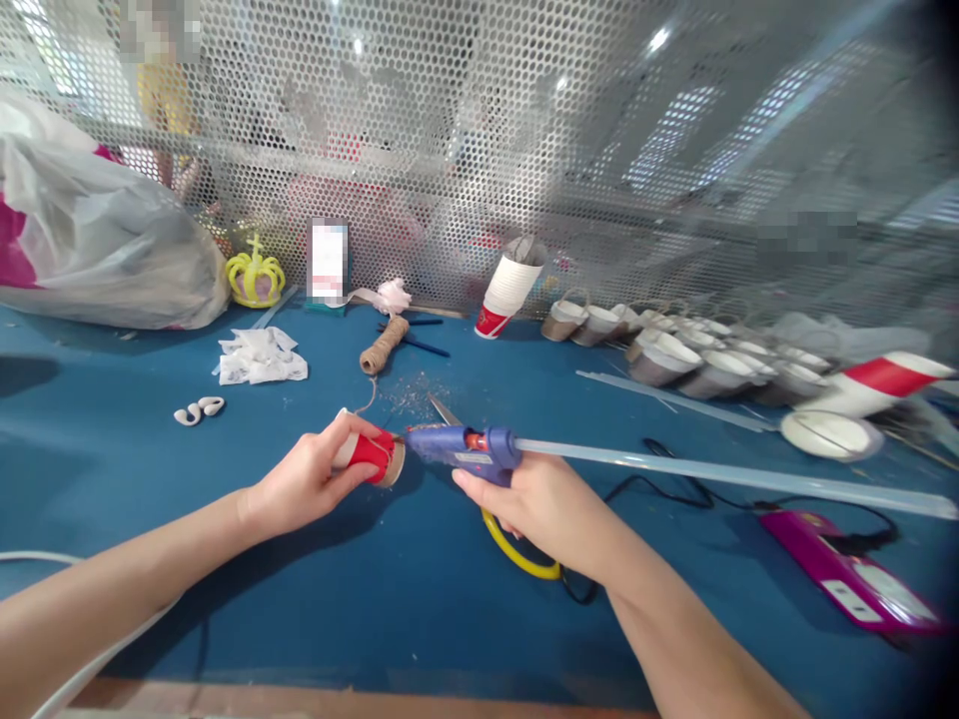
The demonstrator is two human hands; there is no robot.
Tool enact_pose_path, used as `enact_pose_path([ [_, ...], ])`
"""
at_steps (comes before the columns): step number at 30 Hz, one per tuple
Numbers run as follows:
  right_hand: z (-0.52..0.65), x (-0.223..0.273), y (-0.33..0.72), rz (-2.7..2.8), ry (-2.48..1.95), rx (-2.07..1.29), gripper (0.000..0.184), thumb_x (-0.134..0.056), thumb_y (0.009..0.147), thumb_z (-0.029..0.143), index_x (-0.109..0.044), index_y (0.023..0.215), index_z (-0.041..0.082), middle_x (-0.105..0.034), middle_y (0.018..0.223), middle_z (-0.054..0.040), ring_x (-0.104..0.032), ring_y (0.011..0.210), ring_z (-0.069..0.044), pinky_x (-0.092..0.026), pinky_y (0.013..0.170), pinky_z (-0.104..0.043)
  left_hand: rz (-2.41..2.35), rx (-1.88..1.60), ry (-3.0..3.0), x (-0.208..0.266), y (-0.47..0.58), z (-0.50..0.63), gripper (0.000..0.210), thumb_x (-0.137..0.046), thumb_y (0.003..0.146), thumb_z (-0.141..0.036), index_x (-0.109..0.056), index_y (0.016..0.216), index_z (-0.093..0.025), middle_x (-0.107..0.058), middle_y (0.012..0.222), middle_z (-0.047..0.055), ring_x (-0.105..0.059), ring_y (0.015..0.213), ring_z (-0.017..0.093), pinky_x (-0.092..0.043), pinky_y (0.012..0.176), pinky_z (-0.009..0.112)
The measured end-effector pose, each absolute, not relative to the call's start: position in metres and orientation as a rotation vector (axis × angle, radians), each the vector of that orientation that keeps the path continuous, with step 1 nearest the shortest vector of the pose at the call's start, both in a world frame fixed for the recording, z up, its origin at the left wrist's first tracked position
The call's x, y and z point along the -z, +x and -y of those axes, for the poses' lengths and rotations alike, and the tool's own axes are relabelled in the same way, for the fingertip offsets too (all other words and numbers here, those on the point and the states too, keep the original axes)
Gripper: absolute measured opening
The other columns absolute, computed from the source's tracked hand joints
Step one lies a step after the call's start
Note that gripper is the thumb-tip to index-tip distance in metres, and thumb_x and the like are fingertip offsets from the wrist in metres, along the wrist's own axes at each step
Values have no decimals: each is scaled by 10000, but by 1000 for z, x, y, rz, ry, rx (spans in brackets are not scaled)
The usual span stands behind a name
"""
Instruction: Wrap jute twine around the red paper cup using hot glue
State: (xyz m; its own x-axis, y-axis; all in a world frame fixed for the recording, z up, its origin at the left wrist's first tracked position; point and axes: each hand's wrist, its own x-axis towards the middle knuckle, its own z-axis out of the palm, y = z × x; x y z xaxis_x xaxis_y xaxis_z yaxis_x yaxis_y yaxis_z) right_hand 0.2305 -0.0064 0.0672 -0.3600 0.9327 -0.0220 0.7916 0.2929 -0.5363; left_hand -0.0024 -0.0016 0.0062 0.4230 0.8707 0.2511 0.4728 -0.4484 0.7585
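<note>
My left hand (pixel 315 469) is closed around a red and white paper cup (pixel 379 454), tipped on its side. Brown twine is wound about the cup's right end. In my right hand (pixel 543 499) is a blue hot glue gun (pixel 465 449), its nozzle at the wound end of the cup; whether they touch I cannot tell. A long clear glue stick (pixel 711 471) sticks out of the gun's back. Partly hidden under the gun and hand lie yellow-handled scissors (pixel 516 554). From the twine roll (pixel 385 346) a strand runs down toward the cup.
A tilted stack of cups (pixel 513 285) stands by the perforated metal screen (pixel 420 130). Several small wrapped cups (pixel 696 355) fill the back right. A purple power strip (pixel 846 574) with a black cord lies right. Crumpled white tissue (pixel 262 356) and white earbuds (pixel 199 409) lie left.
</note>
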Motion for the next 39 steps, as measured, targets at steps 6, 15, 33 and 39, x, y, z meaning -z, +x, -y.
enact_pose_path([
  [6, 7, -68, 230, 2306, -1560, -596, 251, -490, 783, 338, -496, 567, 212, -445, 390, 41, -440, 413, -122, -338, 448, -247, -1134, -865, 2077, -7, -2, 2, 226, -457, 847, -301, -422, 1039, -186, -650, 992, 73, -626, 803, 159, -471, 705, 273],
  [15, 15, -68, 237, 2342, -1498, -609, 194, -497, 779, 330, -589, 666, 201, -576, 568, 14, -510, 521, -128, -391, 526, -241, -1096, -918, 2040, -4, -2, 1, 221, -460, 845, -299, -424, 1034, -191, -651, 988, 52, -626, 801, 149, -479, 703, 258],
  [33, -8, -67, 224, 2135, -1519, -960, 230, -514, 747, 266, -495, 528, 195, -438, 327, 60, -445, 308, -95, -372, 385, -219, -1059, -934, 2209, -7, 0, 4, 172, -463, 846, -227, -430, 1010, -189, -642, 928, 44, -642, 760, 132, -481, 683, 235],
  [39, -1, -70, 229, 2155, -1527, -935, 234, -511, 761, 287, -502, 546, 194, -458, 347, 58, -449, 326, -96, -371, 407, -228, -1061, -949, 2195, -5, 0, 3, 168, -460, 849, -247, -438, 1005, -188, -645, 935, 50, -639, 749, 131, -482, 677, 235],
])
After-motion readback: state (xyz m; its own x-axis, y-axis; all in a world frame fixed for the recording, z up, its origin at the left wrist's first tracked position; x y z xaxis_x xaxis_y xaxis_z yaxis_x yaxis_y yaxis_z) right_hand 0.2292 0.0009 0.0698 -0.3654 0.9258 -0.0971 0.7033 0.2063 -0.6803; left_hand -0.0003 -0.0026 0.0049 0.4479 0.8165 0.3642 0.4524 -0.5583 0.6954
